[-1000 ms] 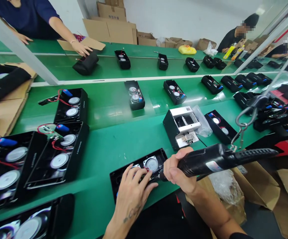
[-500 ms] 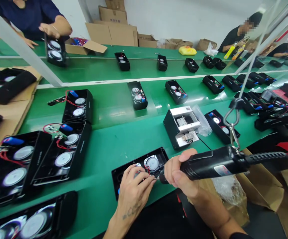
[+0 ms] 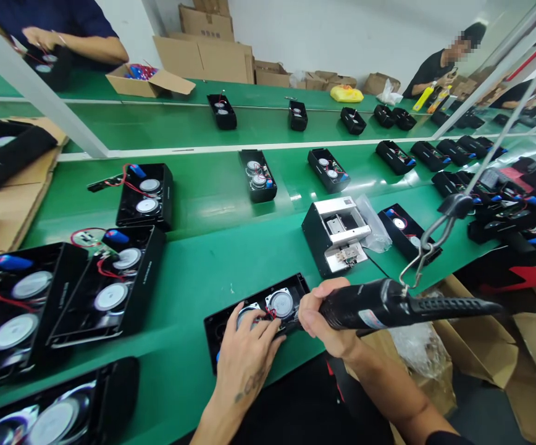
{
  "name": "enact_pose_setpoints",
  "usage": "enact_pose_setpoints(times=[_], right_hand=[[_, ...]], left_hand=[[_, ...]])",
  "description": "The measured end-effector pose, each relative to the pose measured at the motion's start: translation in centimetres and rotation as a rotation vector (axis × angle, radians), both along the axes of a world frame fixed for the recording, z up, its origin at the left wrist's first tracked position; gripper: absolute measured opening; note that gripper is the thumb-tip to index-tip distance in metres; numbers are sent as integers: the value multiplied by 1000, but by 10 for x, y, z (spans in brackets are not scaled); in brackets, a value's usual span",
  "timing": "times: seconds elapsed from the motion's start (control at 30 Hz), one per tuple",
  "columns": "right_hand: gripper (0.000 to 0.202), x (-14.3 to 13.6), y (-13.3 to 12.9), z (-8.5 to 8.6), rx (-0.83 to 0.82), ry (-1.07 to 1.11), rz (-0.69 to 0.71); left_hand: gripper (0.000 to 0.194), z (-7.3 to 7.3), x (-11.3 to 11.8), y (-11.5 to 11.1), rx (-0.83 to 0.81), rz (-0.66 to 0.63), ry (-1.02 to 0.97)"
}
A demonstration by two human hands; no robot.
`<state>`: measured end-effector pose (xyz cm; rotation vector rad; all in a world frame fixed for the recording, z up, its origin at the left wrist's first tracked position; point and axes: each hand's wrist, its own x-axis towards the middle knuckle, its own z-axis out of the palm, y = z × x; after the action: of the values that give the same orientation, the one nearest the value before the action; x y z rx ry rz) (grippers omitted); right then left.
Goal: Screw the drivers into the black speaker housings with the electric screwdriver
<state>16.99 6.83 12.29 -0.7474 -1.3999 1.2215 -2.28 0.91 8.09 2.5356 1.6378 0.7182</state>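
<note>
My right hand (image 3: 326, 318) is wrapped round a black electric screwdriver (image 3: 365, 304), held almost level with its front end pointing left over the box. The bit is hidden. Below it on the bench lies an open black speaker box (image 3: 299, 283), tilted across my view, with two round speakers inside. The right speaker (image 3: 281, 303) shows almost whole. My left hand (image 3: 249, 349) lies over the left speaker (image 3: 248, 316), fingers bent into the box and holding it near the front edge. Red wires run by the fingertips. Whether a small part is under them, I cannot tell.
A metal-topped fixture (image 3: 337, 238) stands behind the box, beside a clear plastic bag (image 3: 373, 225). More open speaker boxes (image 3: 124, 290) crowd the left. Others line the green conveyor (image 3: 203, 185). A hanging hook (image 3: 425, 247) carries the screwdriver. Co-workers sit across the line.
The screwdriver's rear has swung left and its tip has dipped into the box. My left fingers have shifted slightly. Across the line, a co-worker has drawn a speaker box back towards their body.
</note>
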Motion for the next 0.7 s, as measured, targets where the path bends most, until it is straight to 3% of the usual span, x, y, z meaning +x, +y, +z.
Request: enact_pose_setpoints(times=[0.23,0.7], right_hand=[[31,-11,5,2,29,-20,-24],[33,-6,0,-13,-47,-89,-3]], left_hand=[[16,0,-1,1,5,5,-7],[17,1,3,1,16,16,-42]])
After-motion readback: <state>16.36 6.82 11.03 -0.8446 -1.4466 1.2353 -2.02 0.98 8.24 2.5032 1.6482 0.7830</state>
